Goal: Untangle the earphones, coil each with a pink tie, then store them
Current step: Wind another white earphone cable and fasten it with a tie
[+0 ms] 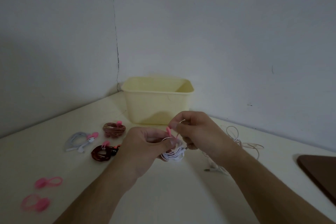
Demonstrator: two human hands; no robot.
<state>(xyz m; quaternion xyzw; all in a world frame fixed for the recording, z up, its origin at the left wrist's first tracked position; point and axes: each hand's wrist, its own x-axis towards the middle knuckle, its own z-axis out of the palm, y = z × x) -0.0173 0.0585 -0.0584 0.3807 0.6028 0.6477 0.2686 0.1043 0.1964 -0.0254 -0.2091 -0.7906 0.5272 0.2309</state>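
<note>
My left hand (145, 145) grips a coil of white earphones (172, 154) just above the cream table (163, 196). My right hand (198, 131) pinches a pink tie (169, 131) that sticks up from the coil. Three tied coils lie to the left: a white one (78, 141), a brown one (114, 129) and a dark red one (103, 152). Each carries a pink tie. A loose white and beige tangle of earphones (238, 142) lies to the right of my hands. Two spare pink ties (48, 182) (35, 202) lie at the front left.
A pale yellow plastic bin (156, 102) stands open behind my hands, in the corner where two white walls meet. A dark brown board (320, 172) lies at the table's right edge. A jack plug (207, 170) lies near my right forearm.
</note>
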